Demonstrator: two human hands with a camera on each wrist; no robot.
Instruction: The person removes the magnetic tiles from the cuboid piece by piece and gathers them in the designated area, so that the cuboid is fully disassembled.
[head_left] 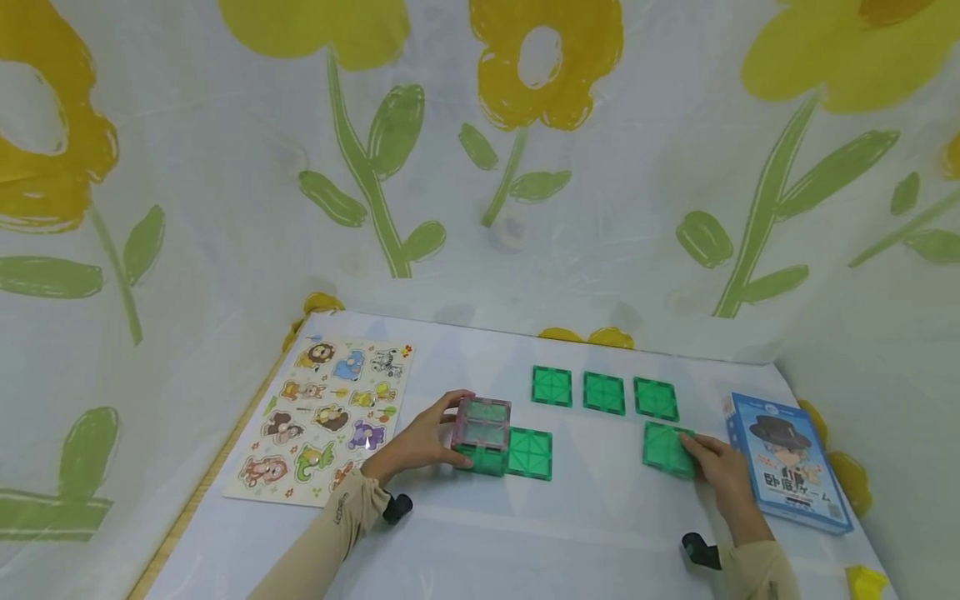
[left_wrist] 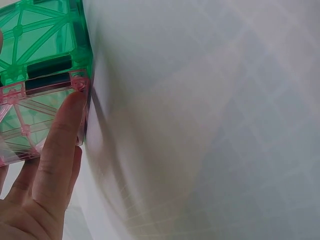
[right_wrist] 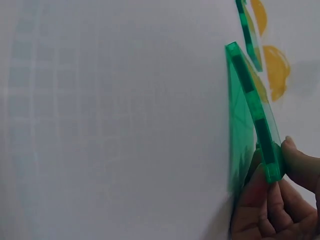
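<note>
My left hand [head_left: 423, 435] holds a small box of see-through magnetic tiles [head_left: 483, 433], thumb low at its front and fingers at its back left. Pink tile edges form its upper part and green shows below. In the left wrist view a finger lies along a pink tile [left_wrist: 35, 120], beside a green tile [left_wrist: 45, 37]. A flat green square tile [head_left: 530, 455] adjoins the box's right side. Between thumb and fingers, my right hand [head_left: 723, 475] pinches another green square tile [right_wrist: 255, 112], tilted with one edge raised off the table.
Three green tiles [head_left: 603, 393] lie in a row at the back. An animal puzzle board [head_left: 296, 475] lies to the left, and a blue boxed game [head_left: 787, 462] to the right. A yellow piece [head_left: 866, 582] sits at the near right corner. Flowered cloth [head_left: 600, 250] hangs behind the white table [head_left: 570, 542].
</note>
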